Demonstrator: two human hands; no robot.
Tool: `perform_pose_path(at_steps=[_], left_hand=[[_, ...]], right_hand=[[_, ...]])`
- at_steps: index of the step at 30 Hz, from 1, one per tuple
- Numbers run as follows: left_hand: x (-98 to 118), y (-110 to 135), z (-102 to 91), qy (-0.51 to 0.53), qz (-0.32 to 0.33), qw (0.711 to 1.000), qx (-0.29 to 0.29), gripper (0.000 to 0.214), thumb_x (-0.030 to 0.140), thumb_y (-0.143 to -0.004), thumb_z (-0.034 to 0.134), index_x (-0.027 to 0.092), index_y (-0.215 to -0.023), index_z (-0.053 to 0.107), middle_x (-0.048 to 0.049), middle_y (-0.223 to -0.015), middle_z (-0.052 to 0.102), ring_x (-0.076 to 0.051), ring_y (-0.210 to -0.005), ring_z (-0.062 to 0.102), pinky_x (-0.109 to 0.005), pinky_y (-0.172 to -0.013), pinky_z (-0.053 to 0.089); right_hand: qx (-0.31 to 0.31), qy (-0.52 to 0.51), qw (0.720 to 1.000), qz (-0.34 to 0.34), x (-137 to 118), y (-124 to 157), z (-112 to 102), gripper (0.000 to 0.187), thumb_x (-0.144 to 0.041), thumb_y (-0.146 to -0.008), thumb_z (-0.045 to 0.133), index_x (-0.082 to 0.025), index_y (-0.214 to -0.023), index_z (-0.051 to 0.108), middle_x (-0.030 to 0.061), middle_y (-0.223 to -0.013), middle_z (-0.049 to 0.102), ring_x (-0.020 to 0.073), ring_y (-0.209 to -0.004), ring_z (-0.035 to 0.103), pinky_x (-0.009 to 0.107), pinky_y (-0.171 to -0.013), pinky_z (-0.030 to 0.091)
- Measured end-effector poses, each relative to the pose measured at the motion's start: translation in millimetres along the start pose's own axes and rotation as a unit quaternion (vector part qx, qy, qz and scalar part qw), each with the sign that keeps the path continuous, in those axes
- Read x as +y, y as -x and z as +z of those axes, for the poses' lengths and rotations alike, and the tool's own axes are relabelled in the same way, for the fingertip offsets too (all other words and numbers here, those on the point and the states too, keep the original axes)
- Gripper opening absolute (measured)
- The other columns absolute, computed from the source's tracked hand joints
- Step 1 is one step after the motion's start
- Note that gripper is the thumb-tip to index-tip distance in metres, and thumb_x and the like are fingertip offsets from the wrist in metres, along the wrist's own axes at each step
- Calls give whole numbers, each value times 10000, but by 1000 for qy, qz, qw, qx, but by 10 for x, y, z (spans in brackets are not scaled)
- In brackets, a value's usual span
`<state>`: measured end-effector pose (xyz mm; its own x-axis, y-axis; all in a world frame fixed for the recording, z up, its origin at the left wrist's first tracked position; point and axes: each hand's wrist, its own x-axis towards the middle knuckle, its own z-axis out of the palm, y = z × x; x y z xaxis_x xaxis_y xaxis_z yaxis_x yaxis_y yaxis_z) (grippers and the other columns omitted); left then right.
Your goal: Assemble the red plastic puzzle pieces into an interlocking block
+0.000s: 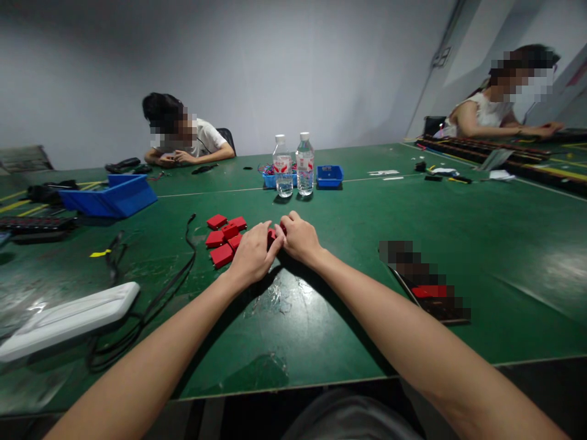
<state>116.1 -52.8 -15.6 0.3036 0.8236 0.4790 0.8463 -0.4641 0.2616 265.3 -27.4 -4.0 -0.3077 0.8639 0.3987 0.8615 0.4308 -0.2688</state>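
Over the green table, my left hand [253, 252] and my right hand [299, 237] come together with closed fingers around a small red block [272, 234]. Most of that block is hidden by the fingers, so its exact kind does not show. Just left of my left hand lies a cluster of several red box-shaped blocks [222, 255], some with small metal-looking bits at their edges. My left wrist is close to the nearest of them. Both forearms reach in from the front edge of the table.
Two water bottles [283, 174] stand beyond my hands, before small blue bins [329, 177]. A larger blue bin [110, 195] sits left. A white power strip-like case [68, 321] and black cable [169, 287] lie front left, a dark phone-like slab [426, 287] right. Two people sit across.
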Motion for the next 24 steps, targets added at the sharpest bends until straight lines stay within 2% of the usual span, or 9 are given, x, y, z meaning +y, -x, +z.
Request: perform_pose_path(at_steps=[4, 6, 9, 13, 16, 18, 22, 24], left_hand=[[-5, 3, 4, 14, 39, 999, -26, 462, 400, -918, 465, 81, -1249, 517, -227, -1239, 602, -319, -1155, 589, -492, -1012, 446], [-18, 2, 12, 53, 56, 996, -32, 467, 369, -884, 524, 98, -1264, 497, -213, -1261, 586, -305, -1177, 573, -489, -1027, 442], [-29, -1, 26, 133, 48, 989, -31, 449, 336, -861, 562, 146, -1262, 490, -167, -1238, 596, -266, -1156, 587, -468, -1017, 463], [-1, 8, 23, 238, 45, 968, -68, 435, 318, -860, 580, 177, -1259, 478, -143, -1252, 602, -240, -1147, 611, -439, -1014, 484], [40, 26, 14, 288, 64, 950, -102, 434, 305, -880, 557, 191, -1283, 444, -128, -1298, 587, -224, -1194, 591, -420, -1054, 462], [68, 34, 20, 302, 70, 945, -109, 418, 302, -892, 540, 194, -1282, 437, -122, -1296, 588, -218, -1192, 591, -415, -1060, 457], [95, 21, 54, 261, 20, 964, -46, 334, 342, -895, 523, 174, -1182, 495, -132, -1198, 596, -209, -1017, 648, -402, -932, 526], [82, 0, 60, 218, -20, 976, -2, 270, 381, -908, 488, 170, -1067, 544, -116, -1089, 605, -198, -898, 645, -393, -854, 538]], right_hand=[[14, -8, 998, 63, 113, -32, 28, 301, -362, -969, 375, -193, -1019, 618, 121, -1050, 618, 236, -883, 646, 336, -760, 485], [14, -18, 995, 100, 154, -47, 38, 302, -369, -963, 379, -181, -1005, 612, 139, -1042, 637, 254, -906, 653, 355, -777, 486], [11, -46, 984, 170, 201, -73, 32, 320, -407, -941, 416, -155, -1023, 596, 179, -1018, 669, 286, -930, 664, 385, -799, 487], [32, -112, 963, 242, 278, -119, 14, 493, -502, -858, 527, -132, -1183, 524, 185, -992, 694, 313, -949, 673, 408, -812, 491], [49, -152, 954, 253, 355, -151, 10, 689, -485, -763, 632, -117, -1312, 439, 177, -1016, 696, 318, -974, 671, 419, -839, 497], [48, -170, 954, 244, 401, -168, 7, 697, -448, -725, 665, -122, -1308, 467, 164, -1019, 700, 309, -988, 672, 421, -870, 495], [63, -193, 952, 231, 444, -189, 22, 563, -374, -664, 703, -145, -1166, 594, 135, -999, 711, 292, -981, 673, 422, -895, 496], [77, -238, 936, 246, 434, -193, 60, 465, -311, -668, 687, -155, -1101, 618, 98, -907, 721, 250, -888, 689, 393, -861, 515]])
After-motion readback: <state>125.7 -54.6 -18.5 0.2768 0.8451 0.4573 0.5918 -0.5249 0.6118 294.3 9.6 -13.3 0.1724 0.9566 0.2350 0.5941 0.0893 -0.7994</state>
